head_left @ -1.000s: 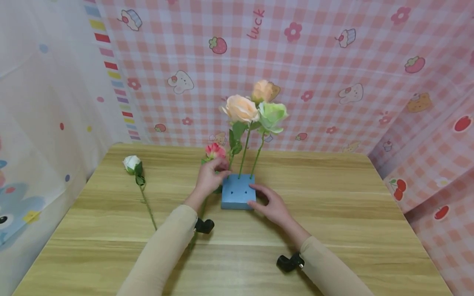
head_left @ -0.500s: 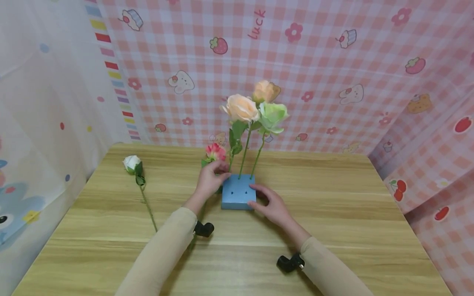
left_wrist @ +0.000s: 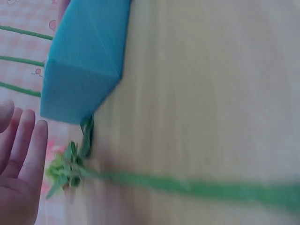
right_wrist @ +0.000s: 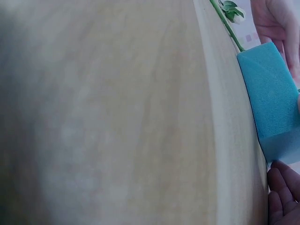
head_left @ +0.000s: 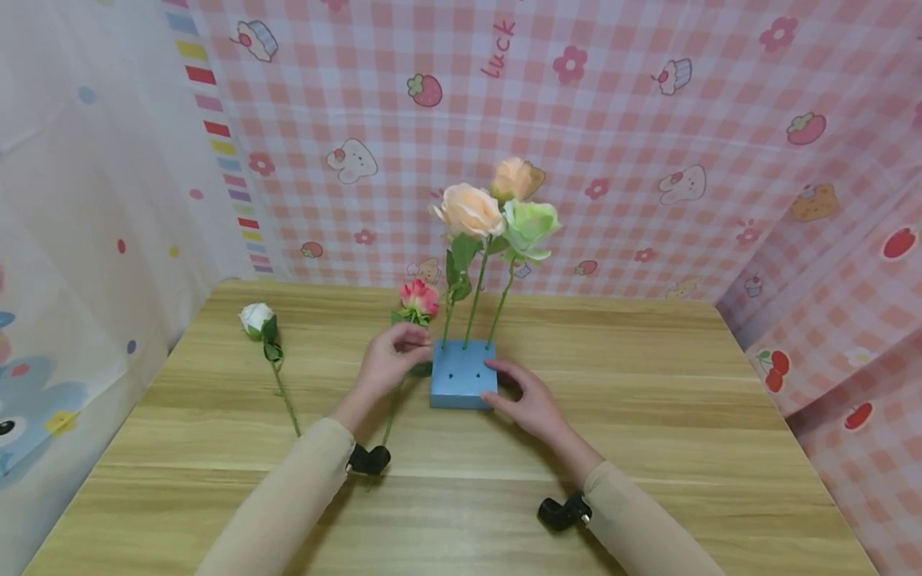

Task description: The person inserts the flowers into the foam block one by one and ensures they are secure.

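"Where is the blue block [head_left: 464,386]?"
"On the table [head_left: 648,448], between the hands. Two peach flowers [head_left: 468,210] and a green flower [head_left: 531,228] stand in its far row of holes."
"And the fingers?"
"The left hand [head_left: 389,362] is released, loosely bent just left of the block. The right hand [head_left: 529,400] grips the block's right side."
"Anything else?"
"A pink flower [head_left: 419,298] lies partly under the left hand; a white rose [head_left: 256,318] lies farther left."
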A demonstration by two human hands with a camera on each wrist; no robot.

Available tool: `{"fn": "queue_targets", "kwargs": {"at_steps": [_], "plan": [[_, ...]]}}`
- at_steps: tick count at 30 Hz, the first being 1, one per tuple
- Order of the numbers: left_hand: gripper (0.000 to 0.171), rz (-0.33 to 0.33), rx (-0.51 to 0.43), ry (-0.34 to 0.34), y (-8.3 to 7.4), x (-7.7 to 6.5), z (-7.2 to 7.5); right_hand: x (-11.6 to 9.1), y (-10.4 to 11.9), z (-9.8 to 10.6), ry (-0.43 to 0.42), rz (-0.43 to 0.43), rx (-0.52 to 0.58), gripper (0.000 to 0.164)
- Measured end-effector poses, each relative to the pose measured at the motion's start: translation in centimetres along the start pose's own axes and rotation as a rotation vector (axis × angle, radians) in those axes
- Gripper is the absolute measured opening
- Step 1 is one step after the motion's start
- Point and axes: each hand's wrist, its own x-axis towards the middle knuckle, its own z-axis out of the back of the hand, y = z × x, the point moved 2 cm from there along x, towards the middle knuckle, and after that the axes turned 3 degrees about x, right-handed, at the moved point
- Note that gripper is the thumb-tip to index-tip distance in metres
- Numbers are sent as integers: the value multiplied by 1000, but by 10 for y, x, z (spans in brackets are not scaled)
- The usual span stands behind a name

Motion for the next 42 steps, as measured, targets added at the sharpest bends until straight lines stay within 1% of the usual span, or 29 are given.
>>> {"fn": "queue_targets", "kwargs": {"at_steps": [8,11,16,21,26,29,31,36,38,42], "plan": [[28,31,35,84,17,-16,19,0,0,1,6,-6,-3,54],[29,35,41,94,22,-23,25,0,0,1,9,-19,-9,53],[31,78,35,109,28,-33,33,0,0,1,10,-30,-18,53],[34,135,-3,133,28,-39,37,1,1,0,7,-37,-19,53],[37,179,-5,155,27,-43,39,0,1,-1,-4,-24,-26,54],[39,196,16,172,26,-46,39,0,0,-1,-10,-12,-30,54],[39,202,52,177,26,-47,40,0,0,-1,-11,-9,-29,54],[44,192,123,217,26,-53,43,1,-2,-1,-1,-23,-19,54],[48,194,119,244,24,-56,44,1,-2,0,7,-29,-16,54],[54,210,139,269,21,-65,44,1,-2,0,8,-22,-10,54]]}}
